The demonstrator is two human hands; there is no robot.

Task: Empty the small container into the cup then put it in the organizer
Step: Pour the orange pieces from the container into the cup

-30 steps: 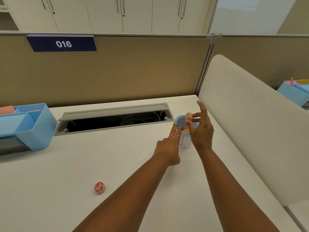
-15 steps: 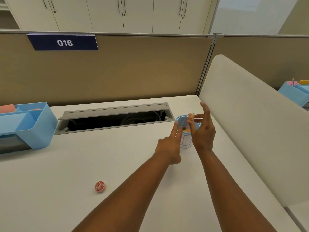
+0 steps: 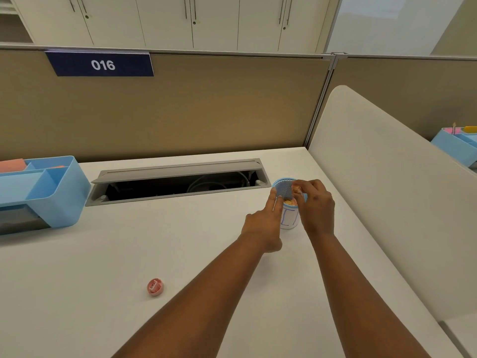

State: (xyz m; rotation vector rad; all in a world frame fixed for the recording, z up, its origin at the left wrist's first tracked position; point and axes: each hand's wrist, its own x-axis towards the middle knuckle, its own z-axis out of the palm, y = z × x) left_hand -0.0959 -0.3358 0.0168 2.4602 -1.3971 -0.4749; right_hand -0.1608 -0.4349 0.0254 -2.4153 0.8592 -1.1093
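Observation:
A white cup (image 3: 289, 218) with a blue rim stands on the desk at the right, with orange bits (image 3: 289, 202) inside. My right hand (image 3: 315, 205) pinches the small clear container (image 3: 296, 188) and holds it tipped over the cup's mouth. My left hand (image 3: 263, 224) steadies the cup, two fingers stretched up along its left side. A blue meshed patch (image 3: 284, 190) shows at the cup's mouth; I cannot tell what it is. The blue organizer (image 3: 55, 196) stands at the far left of the desk.
A small round pink lid (image 3: 154, 287) lies on the desk nearer to me, left of my arms. A grey cable tray (image 3: 178, 168) with its flap raised lies open behind the cup. A white divider panel (image 3: 387, 189) rises just right of the cup.
My right hand's raised fingers have curled down over the cup, tipping the small container lower. My left hand and the cup have stayed put.

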